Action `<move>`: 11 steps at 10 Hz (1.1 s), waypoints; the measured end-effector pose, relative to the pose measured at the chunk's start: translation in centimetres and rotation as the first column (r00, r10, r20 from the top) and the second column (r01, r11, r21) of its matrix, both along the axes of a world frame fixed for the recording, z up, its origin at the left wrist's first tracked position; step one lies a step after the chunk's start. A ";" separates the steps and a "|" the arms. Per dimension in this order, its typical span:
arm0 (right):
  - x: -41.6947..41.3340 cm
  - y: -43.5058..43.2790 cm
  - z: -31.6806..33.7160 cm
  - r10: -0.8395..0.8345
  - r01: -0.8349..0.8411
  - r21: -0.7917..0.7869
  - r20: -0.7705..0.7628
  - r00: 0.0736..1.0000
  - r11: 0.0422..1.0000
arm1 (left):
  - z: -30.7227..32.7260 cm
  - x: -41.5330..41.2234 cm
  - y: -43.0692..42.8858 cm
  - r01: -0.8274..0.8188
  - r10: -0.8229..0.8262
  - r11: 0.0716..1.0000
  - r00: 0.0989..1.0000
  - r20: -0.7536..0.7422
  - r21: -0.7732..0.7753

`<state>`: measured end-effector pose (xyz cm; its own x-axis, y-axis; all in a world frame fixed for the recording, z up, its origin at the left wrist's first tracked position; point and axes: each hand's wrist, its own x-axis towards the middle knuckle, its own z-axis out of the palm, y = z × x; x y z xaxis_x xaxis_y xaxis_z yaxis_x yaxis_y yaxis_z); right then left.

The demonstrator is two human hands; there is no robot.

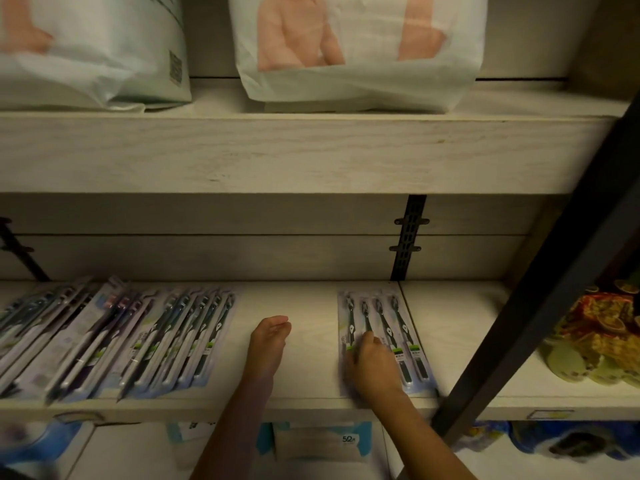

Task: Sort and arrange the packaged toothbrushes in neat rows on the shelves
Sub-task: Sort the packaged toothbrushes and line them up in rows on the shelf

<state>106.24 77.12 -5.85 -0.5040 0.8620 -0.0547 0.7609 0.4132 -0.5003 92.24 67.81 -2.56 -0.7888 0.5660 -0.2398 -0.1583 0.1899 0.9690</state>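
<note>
Several flat toothbrush packs [114,341] lie overlapping in a row on the left part of the pale wooden shelf [311,306]. One separate pack with black-and-white brushes [398,327] lies flat further right. My right hand [372,367] rests on that pack's lower left part, fingers curled over its edge. My left hand [268,339] lies on the bare shelf between the row and the single pack, fingers together and holding nothing.
Two large white bags [360,46] stand on the shelf above. A black metal upright [540,299] slants across the right. Beyond it lies a colourful packaged item [595,337]. Blue and white packs [311,445] fill the shelf below.
</note>
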 end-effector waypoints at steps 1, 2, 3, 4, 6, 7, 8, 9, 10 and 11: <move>0.0 -0.1 -0.1 0.040 -0.046 0.054 0.107 0.993 0.998 | 0.1 -0.1 -0.2 -0.005 0.005 1.000 1.000 -0.009 -0.007; 0.2 -0.1 0.1 0.031 -0.055 0.113 0.200 0.979 0.992 | -0.1 -0.3 -0.6 -0.008 0.009 1.000 1.000 -0.015 0.002; 0.3 -0.3 0.4 0.052 -0.077 0.150 0.163 0.985 0.986 | -0.3 -0.6 -1.2 -0.010 0.009 1.000 0.999 -0.034 -0.017; -0.6 -1.4 0.9 0.123 -0.124 0.160 0.015 0.992 0.979 | -0.8 -1.4 -2.4 -0.048 0.043 0.997 0.996 -0.077 -0.058; -5.3 -5.4 0.8 0.263 -0.257 0.056 -0.221 0.939 0.965 | -2.1 -4.9 -6.8 -0.020 -0.030 0.982 0.964 -0.263 -0.187; -7.4 -6.7 0.6 0.249 -0.248 0.038 -0.260 0.933 0.968 | -2.5 -6.8 -8.5 -0.117 -0.031 0.950 0.887 -0.461 -0.291; -10.1 -8.6 0.8 0.208 -0.214 0.013 -0.303 0.930 0.977 | -3.3 -9.3 -10.6 -0.158 -0.041 0.943 0.818 -0.574 -0.293; -13.0 -11.0 0.8 0.169 -0.188 -0.023 -0.345 0.923 0.982 | -4.2 -11.8 -11.5 -0.186 -0.111 0.913 0.742 -0.661 -0.362; -14.7 -12.6 0.5 0.130 -0.157 -0.044 -0.366 0.921 0.987 | -4.6 -13.6 -11.7 -0.175 -0.351 0.801 0.637 -0.686 -0.572; -15.0 -13.2 0.5 0.091 -0.119 -0.059 -0.358 0.929 0.991 | -4.3 -13.9 -11.5 -0.197 -0.488 0.709 0.556 -0.673 -0.677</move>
